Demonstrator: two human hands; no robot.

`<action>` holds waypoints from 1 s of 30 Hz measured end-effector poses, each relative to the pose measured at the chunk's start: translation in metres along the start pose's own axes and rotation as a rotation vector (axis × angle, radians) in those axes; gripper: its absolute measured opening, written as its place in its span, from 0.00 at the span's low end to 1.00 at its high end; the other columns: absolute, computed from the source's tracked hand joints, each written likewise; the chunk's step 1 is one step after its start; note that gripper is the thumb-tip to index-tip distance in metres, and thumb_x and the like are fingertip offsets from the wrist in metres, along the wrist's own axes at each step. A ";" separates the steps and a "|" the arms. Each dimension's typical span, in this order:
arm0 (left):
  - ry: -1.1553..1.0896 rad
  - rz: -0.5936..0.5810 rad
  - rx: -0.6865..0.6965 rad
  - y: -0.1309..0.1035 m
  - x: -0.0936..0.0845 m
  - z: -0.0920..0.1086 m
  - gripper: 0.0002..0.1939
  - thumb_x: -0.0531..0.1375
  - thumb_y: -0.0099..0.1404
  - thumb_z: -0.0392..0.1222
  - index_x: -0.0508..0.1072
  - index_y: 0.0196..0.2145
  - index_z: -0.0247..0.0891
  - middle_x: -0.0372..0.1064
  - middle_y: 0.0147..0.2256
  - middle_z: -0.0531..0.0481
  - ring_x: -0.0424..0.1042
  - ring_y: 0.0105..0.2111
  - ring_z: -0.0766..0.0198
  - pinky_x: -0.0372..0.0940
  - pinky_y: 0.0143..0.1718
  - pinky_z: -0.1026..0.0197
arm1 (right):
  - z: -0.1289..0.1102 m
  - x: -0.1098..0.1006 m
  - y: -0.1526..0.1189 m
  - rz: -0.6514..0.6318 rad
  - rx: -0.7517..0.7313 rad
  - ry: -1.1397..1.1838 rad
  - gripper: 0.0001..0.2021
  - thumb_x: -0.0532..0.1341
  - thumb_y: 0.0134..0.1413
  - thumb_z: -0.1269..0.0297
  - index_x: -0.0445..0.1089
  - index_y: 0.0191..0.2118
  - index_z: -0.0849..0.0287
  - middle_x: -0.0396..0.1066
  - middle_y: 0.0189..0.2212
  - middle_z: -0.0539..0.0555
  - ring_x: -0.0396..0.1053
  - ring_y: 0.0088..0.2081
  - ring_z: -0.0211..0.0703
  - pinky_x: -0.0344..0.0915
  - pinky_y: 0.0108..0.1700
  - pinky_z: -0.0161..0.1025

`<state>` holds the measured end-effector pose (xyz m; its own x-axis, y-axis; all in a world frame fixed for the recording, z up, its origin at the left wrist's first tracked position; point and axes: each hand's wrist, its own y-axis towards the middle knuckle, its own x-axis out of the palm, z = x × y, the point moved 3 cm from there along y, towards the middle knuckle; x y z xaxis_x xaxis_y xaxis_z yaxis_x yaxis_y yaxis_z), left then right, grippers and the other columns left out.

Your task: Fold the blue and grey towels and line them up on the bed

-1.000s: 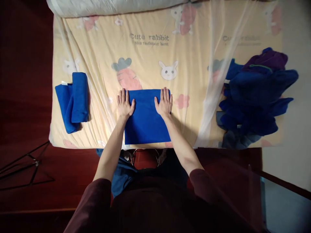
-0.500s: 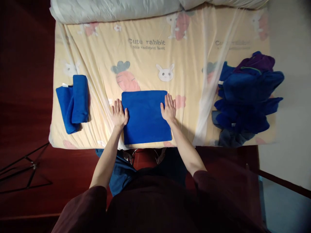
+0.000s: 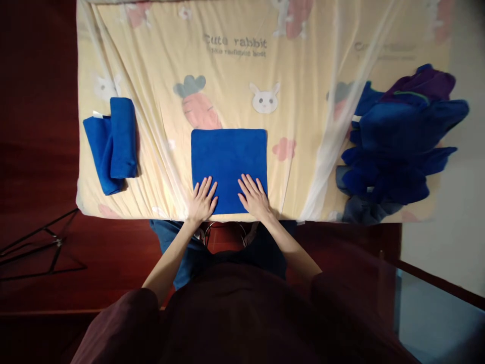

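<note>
A blue towel (image 3: 229,154), laid flat as a neat rectangle, lies near the front edge of the bed in front of me. On its lower left corner rests my left hand (image 3: 203,199), open, with fingers spread over the cloth. My right hand (image 3: 254,196) is also open and lies flat on the towel's lower right part. Neither hand grips anything. The towel's two near corners are partly covered by my hands.
Two folded blue cloths (image 3: 123,139) lie overlapping at the left. A loose heap of blue, purple and grey cloths (image 3: 401,136) sits at the right. Underneath is a yellow rabbit-print sheet (image 3: 151,76). Black tripod legs (image 3: 53,247) stand on the floor at left.
Both hands have moved from the towel's side edges down onto its near corners, closer to my body. The camera view has shifted, so the grey roll at the back is mostly out of frame.
</note>
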<state>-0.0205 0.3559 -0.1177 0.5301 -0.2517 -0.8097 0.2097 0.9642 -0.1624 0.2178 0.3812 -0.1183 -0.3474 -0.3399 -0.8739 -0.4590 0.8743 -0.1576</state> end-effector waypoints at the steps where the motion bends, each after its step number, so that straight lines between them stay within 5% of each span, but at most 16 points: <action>1: -0.006 -0.013 -0.024 -0.013 0.006 -0.002 0.33 0.50 0.72 0.51 0.54 0.71 0.43 0.40 0.72 0.52 0.37 0.72 0.52 0.32 0.73 0.44 | 0.005 0.004 -0.014 0.000 0.032 -0.002 0.32 0.48 0.70 0.60 0.40 0.75 0.54 0.38 0.74 0.50 0.37 0.74 0.51 0.33 0.75 0.56; 4: -0.006 0.041 -0.126 -0.040 0.016 -0.018 0.34 0.50 0.71 0.52 0.53 0.72 0.42 0.37 0.73 0.52 0.36 0.72 0.52 0.31 0.73 0.46 | 0.026 0.010 -0.046 0.038 0.140 -0.026 0.33 0.50 0.69 0.58 0.39 0.75 0.56 0.35 0.74 0.51 0.36 0.74 0.52 0.33 0.75 0.58; 8: 0.007 0.081 -0.151 -0.046 0.020 -0.029 0.36 0.52 0.69 0.52 0.54 0.71 0.41 0.37 0.73 0.51 0.36 0.72 0.50 0.30 0.73 0.45 | 0.039 0.014 -0.059 0.095 0.179 -0.040 0.33 0.50 0.68 0.58 0.41 0.75 0.57 0.36 0.74 0.52 0.35 0.74 0.52 0.33 0.74 0.59; 21: -0.015 0.218 -0.088 -0.067 0.005 -0.006 0.33 0.48 0.70 0.47 0.54 0.71 0.38 0.41 0.72 0.42 0.40 0.72 0.51 0.39 0.72 0.41 | 0.020 0.010 -0.068 0.366 0.126 0.025 0.27 0.49 0.69 0.58 0.57 0.69 0.57 0.52 0.71 0.58 0.47 0.72 0.49 0.44 0.72 0.57; 25: -0.068 0.305 -0.098 -0.126 0.035 -0.006 0.34 0.52 0.67 0.43 0.55 0.70 0.44 0.43 0.72 0.43 0.44 0.72 0.51 0.48 0.70 0.42 | 0.006 0.042 -0.109 0.533 0.184 0.145 0.25 0.48 0.68 0.60 0.60 0.68 0.55 0.56 0.69 0.60 0.52 0.71 0.51 0.52 0.69 0.59; 27: -0.106 0.343 -0.103 -0.162 0.058 -0.010 0.34 0.52 0.66 0.39 0.56 0.69 0.39 0.43 0.72 0.41 0.44 0.72 0.49 0.49 0.69 0.40 | -0.008 0.067 -0.140 0.651 0.182 0.203 0.25 0.48 0.68 0.61 0.60 0.67 0.57 0.59 0.67 0.62 0.53 0.70 0.53 0.53 0.69 0.61; 30: -0.187 0.187 -0.123 -0.191 0.089 -0.017 0.29 0.54 0.63 0.38 0.66 0.62 0.33 0.50 0.69 0.35 0.56 0.67 0.47 0.60 0.64 0.45 | -0.027 0.097 -0.174 0.761 0.206 0.305 0.24 0.50 0.68 0.61 0.60 0.66 0.59 0.62 0.65 0.64 0.57 0.67 0.54 0.59 0.66 0.59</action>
<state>-0.0279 0.1507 -0.1682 0.6945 -0.0691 -0.7161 -0.0010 0.9953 -0.0971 0.2422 0.1865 -0.1636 -0.7207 0.3142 -0.6179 0.1372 0.9384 0.3171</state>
